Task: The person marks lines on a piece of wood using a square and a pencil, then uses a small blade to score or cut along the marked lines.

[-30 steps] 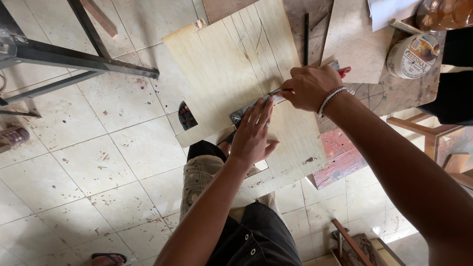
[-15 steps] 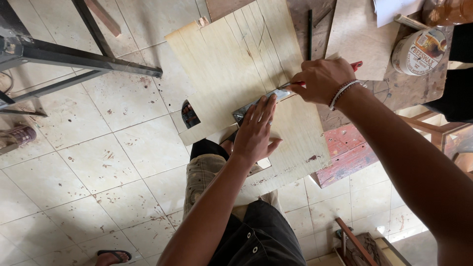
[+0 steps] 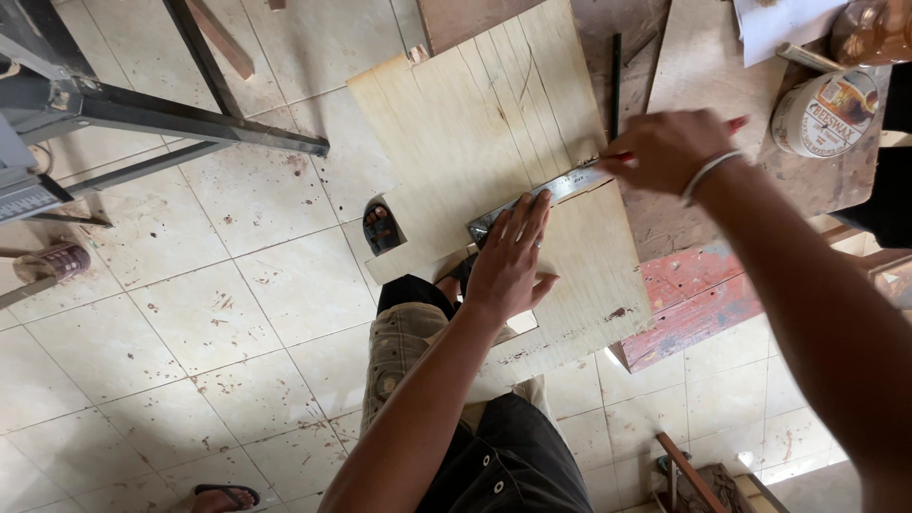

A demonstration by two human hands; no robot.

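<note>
A pale plywood board (image 3: 456,142) lies across my knee and the edge of a worn wooden table (image 3: 807,180). A metal ruler (image 3: 560,190) rests slanted on the board. My left hand (image 3: 508,261) lies flat with spread fingers, pressing down the ruler's near end. My right hand (image 3: 670,147) grips a red pencil (image 3: 733,123) whose tip meets the ruler's far end near the board's right edge. Several straight pencil lines run across the board.
A round white tin (image 3: 822,114) and a sheet of paper (image 3: 774,24) sit on the table at the top right. A black metal frame (image 3: 180,119) stands at the left on the tiled floor. A red wooden stool (image 3: 689,299) is under the board's right side.
My right hand has slid the pencil rightward along the ruler, from near my left fingertips to the ruler's far end. My left hand has kept pressing the ruler down.
</note>
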